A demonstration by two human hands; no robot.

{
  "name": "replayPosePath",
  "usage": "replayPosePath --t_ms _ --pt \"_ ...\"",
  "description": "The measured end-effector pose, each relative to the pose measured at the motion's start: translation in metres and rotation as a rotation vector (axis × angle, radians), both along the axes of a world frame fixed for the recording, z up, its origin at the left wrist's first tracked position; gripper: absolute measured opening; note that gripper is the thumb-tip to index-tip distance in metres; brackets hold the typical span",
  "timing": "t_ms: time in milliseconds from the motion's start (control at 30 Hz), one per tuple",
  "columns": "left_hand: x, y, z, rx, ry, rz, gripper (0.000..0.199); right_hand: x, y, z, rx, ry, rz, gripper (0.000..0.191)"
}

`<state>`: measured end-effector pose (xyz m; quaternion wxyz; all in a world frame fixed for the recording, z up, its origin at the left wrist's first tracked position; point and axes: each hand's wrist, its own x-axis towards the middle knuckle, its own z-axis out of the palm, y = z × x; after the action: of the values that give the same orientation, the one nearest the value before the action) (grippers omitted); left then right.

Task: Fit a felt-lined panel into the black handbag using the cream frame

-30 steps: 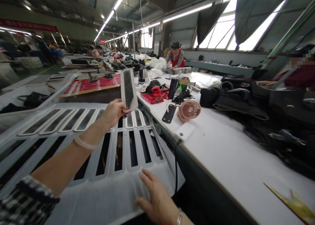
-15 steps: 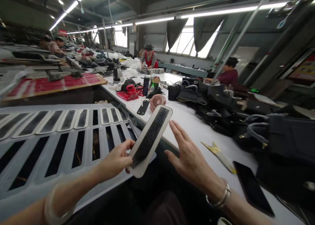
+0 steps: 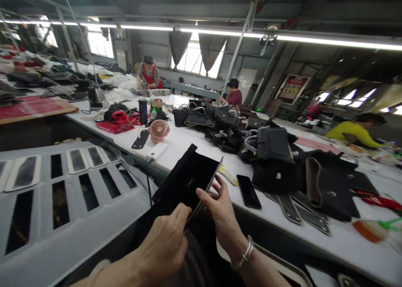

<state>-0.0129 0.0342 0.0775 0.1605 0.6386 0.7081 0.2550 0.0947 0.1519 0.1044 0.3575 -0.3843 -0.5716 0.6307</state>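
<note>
Both hands are at a thin panel [image 3: 216, 170], turned nearly edge-on toward me, so most of its faces are hidden. My left hand [image 3: 166, 239] is closed round its lower end, its fingertips partly hidden. My right hand [image 3: 218, 205] grips the panel's right side, thumb in front and fingers behind. Against the panel's left side stands a black bag piece [image 3: 190, 176] with a raised edge and a small light mark. Whether panel and bag piece are joined, I cannot tell.
Left, a pale sheet [image 3: 103, 220] bears white-bordered dark strips [image 3: 28, 171]. On the white table are a pink fan [image 3: 159, 130], a white device [image 3: 157, 151], a phone [image 3: 248, 191], yellow-handled snips [image 3: 228, 174] and black bags [image 3: 271, 157]. Co-workers [image 3: 150, 75] sit beyond.
My view has swung right. The white-bordered strip held in my left hand is no longer seen face-on. My right hand, open before, now grips the thin panel, and a black bag piece has come before me.
</note>
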Motion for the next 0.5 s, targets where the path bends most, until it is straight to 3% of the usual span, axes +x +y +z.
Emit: replayPosePath --t_ms 67,133,233,300,400,500 --pt "0.012 0.007 0.001 -0.018 -0.04 -0.037 0.044 0.007 0.005 0.0 -0.033 0.079 -0.009 0.08" --pt "0.02 0.011 0.008 -0.096 -0.155 -0.155 0.053 0.017 0.014 0.003 -0.032 0.154 -0.004 0.08" --pt "0.019 0.014 0.021 -0.319 -0.389 -0.424 0.092 0.048 0.033 0.013 0.128 0.121 -0.029 0.081" --pt "0.004 0.013 0.021 -0.424 -0.561 -0.497 0.091 0.08 0.046 0.021 0.269 0.044 -0.027 0.079" --pt "-0.04 0.008 -0.006 -0.476 -0.812 -0.376 0.061 0.134 0.06 0.031 0.466 -0.078 -0.06 0.079" --pt "-0.091 -0.005 -0.051 -0.358 -0.818 -0.038 0.043 0.179 0.064 0.031 0.612 -0.229 -0.103 0.077"
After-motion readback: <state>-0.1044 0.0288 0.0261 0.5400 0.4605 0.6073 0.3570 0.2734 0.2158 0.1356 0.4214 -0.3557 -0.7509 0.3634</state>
